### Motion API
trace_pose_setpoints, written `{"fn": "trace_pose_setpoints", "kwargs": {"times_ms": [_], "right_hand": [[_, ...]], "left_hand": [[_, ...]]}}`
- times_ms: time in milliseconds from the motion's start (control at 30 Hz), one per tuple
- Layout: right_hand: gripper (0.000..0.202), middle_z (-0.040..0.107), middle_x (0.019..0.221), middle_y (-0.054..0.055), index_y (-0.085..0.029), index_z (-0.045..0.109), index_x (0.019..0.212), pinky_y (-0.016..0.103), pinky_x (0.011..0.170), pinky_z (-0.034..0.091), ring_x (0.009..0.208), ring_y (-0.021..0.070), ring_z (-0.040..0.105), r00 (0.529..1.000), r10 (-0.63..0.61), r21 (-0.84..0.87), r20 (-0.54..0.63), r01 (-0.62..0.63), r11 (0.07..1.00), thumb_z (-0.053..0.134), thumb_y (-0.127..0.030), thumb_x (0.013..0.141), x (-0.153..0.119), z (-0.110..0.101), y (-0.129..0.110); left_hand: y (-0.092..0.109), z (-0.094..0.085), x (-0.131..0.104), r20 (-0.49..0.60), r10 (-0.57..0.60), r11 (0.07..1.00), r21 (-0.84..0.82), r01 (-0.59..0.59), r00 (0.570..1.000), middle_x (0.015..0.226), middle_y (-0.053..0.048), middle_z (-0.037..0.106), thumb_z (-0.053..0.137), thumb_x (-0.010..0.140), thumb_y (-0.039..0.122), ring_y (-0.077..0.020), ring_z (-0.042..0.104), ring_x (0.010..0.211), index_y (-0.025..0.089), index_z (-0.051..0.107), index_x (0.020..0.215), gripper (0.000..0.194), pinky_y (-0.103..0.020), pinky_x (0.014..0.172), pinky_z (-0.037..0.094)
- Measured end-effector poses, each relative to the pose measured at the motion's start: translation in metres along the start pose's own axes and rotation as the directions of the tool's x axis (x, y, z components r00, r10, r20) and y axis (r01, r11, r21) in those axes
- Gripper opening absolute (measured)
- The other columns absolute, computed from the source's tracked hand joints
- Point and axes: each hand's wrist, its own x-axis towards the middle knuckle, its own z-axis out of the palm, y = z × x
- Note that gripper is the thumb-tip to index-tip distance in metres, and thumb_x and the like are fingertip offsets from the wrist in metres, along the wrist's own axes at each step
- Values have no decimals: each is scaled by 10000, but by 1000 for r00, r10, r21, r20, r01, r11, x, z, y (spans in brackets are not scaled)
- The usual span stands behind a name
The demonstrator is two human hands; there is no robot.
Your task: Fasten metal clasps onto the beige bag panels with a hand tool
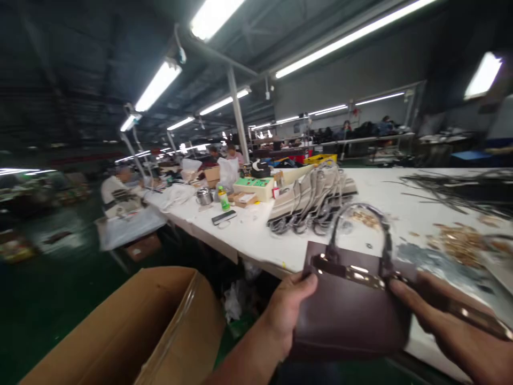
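dark brown leather handbag (pixel 348 313) with gold metal trim and looped handle, held upright at the near edge of the white surface (pixel 256 235). left hand (pixel 286 310) grips its left side, right hand (pixel 433 310) grips its right side. open brown cardboard box (pixel 136 331) sits lower left.

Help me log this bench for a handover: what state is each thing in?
Dark brown handbag: held upright off the table, handle up.
Left hand: gripping the handbag's left edge.
Right hand: gripping its right edge.
Cardboard box: open, on the floor.
Cream bags: stacked in a row on the table.
Green bottle: upright, capped.
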Motion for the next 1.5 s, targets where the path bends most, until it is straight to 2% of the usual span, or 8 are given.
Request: {"fn": "trace_pose_setpoints", "kwargs": {"times_ms": [200, 467, 700, 933, 1167, 1267, 1367, 1500], "right_hand": [[671, 611, 584, 33, -260, 604, 676, 333, 446, 419, 555, 239, 608, 997, 49, -27, 60, -47, 999, 581, -908, 846, 2, -11, -5], [658, 573, 549, 6, -233, 662, 742, 267, 374, 380, 432, 180, 533, 966, 244, 242, 81, -257, 936, 628, -878, 864, -1, -6, -4], [614, 607, 565, 23, -230, 680, 728, 258, 361, 411, 445, 178, 545, 981, 182, 287, 66, -193, 938, 661, -822, 893, 1, 1, -15], [552, 674, 641, 39, -231, 789, 905, 267, 361, 407, 475, 186, 551, 983, 183, 287, 26, -182, 940, 690, -774, 911, -1, -2, -15], [585, 623, 608, 5, -239, 785, 1021, 292, 368, 418, 455, 194, 540, 976, 211, 291, 55, -218, 931, 712, -797, 862, 10, -4, -2], [696, 575, 559, -24, -229, 748, 1181, 291, 359, 400, 427, 198, 528, 983, 185, 297, -22, -170, 940, 751, -813, 802, 12, -2, 3], [611, 585, 555, -23, -237, 748, 1125, 281, 361, 407, 410, 183, 517, 985, 69, 203, -158, -36, 979, 803, -745, 791, 1, 8, 1], [593, 799, 1046, 87, -256, 774, 1221, 298, 575, 623, 747, 255, 750, 944, -322, 169, -69, 329, 929, 899, -594, 751, -21, 27, -10]], "left_hand": [[6, 3, 16, 53, -79, 996, -39, 81, 995, 1046, -167, 831, 846, 892, 389, -359, 802, 1060, 112, 809, 1144, 375, -509, 1078, 573], [20, 8, 34, 2, 49, 964, 263, -48, 999, 1110, -97, 826, 916, 810, 317, -281, 786, 985, 185, 765, 1241, 476, -382, 938, 595], [33, 7, 42, 31, 168, 825, 542, -158, 985, 1235, -89, 796, 905, 846, 453, -256, 726, 1051, 198, 770, 1213, 466, -314, 924, 545], [22, 15, 43, -56, 284, 884, 401, -239, 957, 877, -13, 714, 882, 849, 581, -182, 650, 885, 176, 741, 936, 438, -272, 851, 503], [17, 14, 43, -86, 217, 942, 281, -185, 972, 943, -41, 725, 894, 838, 569, -241, 681, 1019, 176, 725, 977, 450, -368, 1004, 514], [16, 19, 42, -109, 253, 942, 255, -219, 961, 941, -37, 727, 866, 870, 565, -225, 692, 974, 183, 712, 1029, 442, -352, 963, 539], [12, 35, 37, -107, 416, 879, 304, -368, 903, 1022, -51, 751, 852, 893, 546, -232, 706, 1039, 201, 721, 1133, 441, -321, 966, 551], [-7, 67, 24, 84, 425, 849, 307, -430, 901, 1392, -93, 713, 842, 904, 497, -316, 677, 1286, 277, 627, 1444, 621, -394, 1080, 565]]}}
